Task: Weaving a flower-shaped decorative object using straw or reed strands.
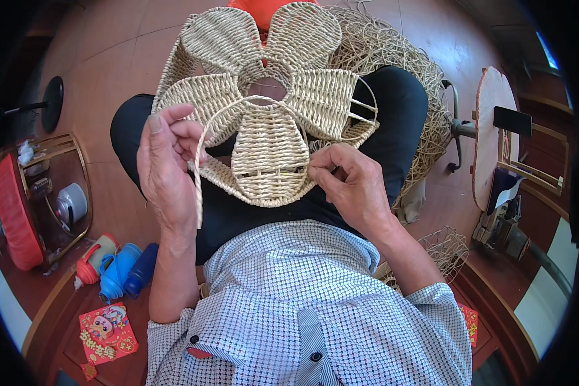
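A flower-shaped woven piece (219, 96) of pale twisted cord rests across my lap. Its petals surround a round opening, and the near petal (268, 141) has a gap in its weave by the lower end. A loose cord (199, 186) arcs over this petal and hangs beside my left hand (167, 154), which is raised with its fingers apart. At the near petal's right edge, my right hand (347, 180) is closed in a pinch where the cord's loop comes down; its fingertips partly hide the grip. On the right petal (318, 103), bare frame rods show at the outer end.
A large tangle of cord (392, 64) lies beyond my right knee, with a smaller bundle (447, 251) by my right elbow. Bottles (119, 267) stand at left near a red-cushioned stool (19, 212). A round board (492, 135) on a stand is at right.
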Demonstrator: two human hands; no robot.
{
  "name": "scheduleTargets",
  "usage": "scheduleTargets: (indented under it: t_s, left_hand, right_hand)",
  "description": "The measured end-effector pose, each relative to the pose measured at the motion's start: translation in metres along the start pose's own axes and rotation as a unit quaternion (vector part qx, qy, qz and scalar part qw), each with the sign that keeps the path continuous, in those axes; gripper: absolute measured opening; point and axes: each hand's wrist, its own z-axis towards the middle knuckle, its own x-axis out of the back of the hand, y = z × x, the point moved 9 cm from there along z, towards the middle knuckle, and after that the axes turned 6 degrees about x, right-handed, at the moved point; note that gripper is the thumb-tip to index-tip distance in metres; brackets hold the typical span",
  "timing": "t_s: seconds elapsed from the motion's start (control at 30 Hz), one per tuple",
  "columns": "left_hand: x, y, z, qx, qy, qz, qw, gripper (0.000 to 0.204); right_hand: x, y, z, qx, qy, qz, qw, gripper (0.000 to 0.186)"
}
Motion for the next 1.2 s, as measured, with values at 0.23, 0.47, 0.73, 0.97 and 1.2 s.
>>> scheduleTargets:
  t_s: [0.23, 0.47, 0.73, 0.97, 1.2]
  left_hand:
    - [0.004, 0.003, 0.000, -0.016, 0.005, -0.001, 1.000, 0.055]
    - [0.004, 0.003, -0.004, -0.022, -0.003, 0.001, 1.000, 0.053]
    - [-0.034, 0.012, -0.046, -0.063, -0.089, 0.162, 0.981, 0.024]
    - [-0.079, -0.004, -0.062, -0.174, -0.190, 0.367, 0.894, 0.015]
    - [-0.095, -0.005, -0.074, -0.240, -0.207, 0.479, 0.819, 0.025]
  right_hand:
    - [-0.002, 0.007, -0.005, -0.079, -0.003, 0.056, 0.995, 0.009]
    - [-0.005, 0.002, 0.002, -0.110, -0.046, 0.070, 0.990, 0.010]
    - [-0.009, -0.013, 0.007, -0.085, -0.120, 0.089, 0.985, 0.026]
    - [-0.018, -0.003, 0.002, -0.132, -0.119, 0.118, 0.977, 0.054]
    - [-0.022, 0.001, 0.002, -0.137, -0.136, 0.133, 0.972, 0.053]
